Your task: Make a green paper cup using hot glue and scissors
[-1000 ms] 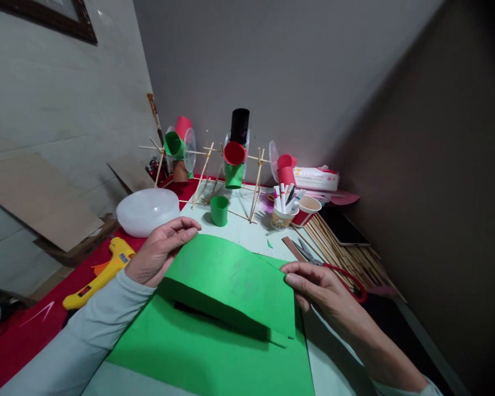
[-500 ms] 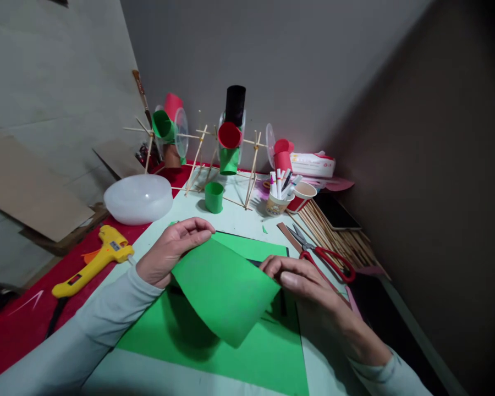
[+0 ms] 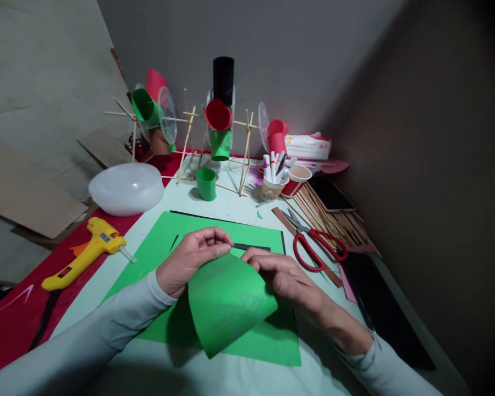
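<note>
Between my two hands is a loose piece of green paper (image 3: 231,302), bent into a curve. My left hand (image 3: 193,256) pinches its top edge between thumb and fingers. On the other side, my right hand (image 3: 286,275) grips the paper near its right edge, its fingertips partly behind the sheet. Beneath lies a larger green sheet (image 3: 148,242) with black paper showing at its edges and through cut openings. A short green paper tube (image 3: 206,185) stands upright beyond it.
A yellow glue gun (image 3: 84,253) lies on the left, near a translucent bowl (image 3: 126,190). Red-handled scissors (image 3: 313,242), sticks (image 3: 334,212) and a cup of markers (image 3: 273,188) are on the right. At the back stands a stick frame (image 3: 185,146) bearing coloured paper tubes (image 3: 220,144).
My hands have come closer together, and the green paper has gone from nearly flat to curved. The camera view has shifted slightly.
</note>
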`<state>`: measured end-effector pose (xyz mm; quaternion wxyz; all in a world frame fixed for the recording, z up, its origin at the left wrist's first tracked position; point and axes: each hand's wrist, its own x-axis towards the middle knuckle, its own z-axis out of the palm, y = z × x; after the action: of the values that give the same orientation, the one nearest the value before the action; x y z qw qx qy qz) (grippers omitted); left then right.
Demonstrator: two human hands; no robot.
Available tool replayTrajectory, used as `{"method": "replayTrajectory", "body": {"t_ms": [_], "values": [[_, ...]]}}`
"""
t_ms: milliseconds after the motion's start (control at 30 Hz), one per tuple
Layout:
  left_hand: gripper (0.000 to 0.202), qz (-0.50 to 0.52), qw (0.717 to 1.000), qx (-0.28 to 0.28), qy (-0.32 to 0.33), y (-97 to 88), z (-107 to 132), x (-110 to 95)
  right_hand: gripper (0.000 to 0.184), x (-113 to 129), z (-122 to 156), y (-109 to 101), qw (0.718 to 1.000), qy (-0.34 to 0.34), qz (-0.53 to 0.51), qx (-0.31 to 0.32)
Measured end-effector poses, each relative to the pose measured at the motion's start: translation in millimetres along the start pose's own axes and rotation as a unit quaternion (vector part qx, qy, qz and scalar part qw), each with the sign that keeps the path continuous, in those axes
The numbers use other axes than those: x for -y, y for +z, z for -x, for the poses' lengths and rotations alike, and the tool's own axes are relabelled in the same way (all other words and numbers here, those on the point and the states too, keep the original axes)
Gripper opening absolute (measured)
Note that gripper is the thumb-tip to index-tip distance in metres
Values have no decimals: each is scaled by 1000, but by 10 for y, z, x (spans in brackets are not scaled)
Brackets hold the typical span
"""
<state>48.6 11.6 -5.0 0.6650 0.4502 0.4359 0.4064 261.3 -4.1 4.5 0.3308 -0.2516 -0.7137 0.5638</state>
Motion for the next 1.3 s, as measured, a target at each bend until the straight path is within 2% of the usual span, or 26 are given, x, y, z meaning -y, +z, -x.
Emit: {"method": "replayTrajectory", "body": {"t_ms": [133, 233, 367, 567, 733, 1033, 1200, 1300], "values": [[30, 0, 1000, 13, -6, 21, -1, 24, 40, 157, -37, 38, 998, -3, 58, 6], [31, 8, 1000, 24, -16, 30, 4, 20, 40, 181, -33, 50, 996, -11, 89, 5], [34, 32, 998, 40, -35, 44, 9, 19, 44, 93, 4, 56, 998, -5, 64, -21], [37, 83, 993, 47, -68, 72, 24, 53, 15, -132, 6, 135, 991, 3, 79, -104], [35, 115, 990, 38, -79, 66, 41, 83, 31, -207, 3, 199, 977, -47, 141, -150], [43, 147, 984, 60, -85, 74, 29, 146, 20, -153, -28, 219, 962, -113, 200, -149], [50, 155, 981, 81, -86, 61, 31, 160, 37, -136, -3, 247, 958, -131, 210, -145], [47, 151, 980, 91, -88, 67, 43, 158, 37, -130, -7, 258, 958, -144, 204, -138]]}}
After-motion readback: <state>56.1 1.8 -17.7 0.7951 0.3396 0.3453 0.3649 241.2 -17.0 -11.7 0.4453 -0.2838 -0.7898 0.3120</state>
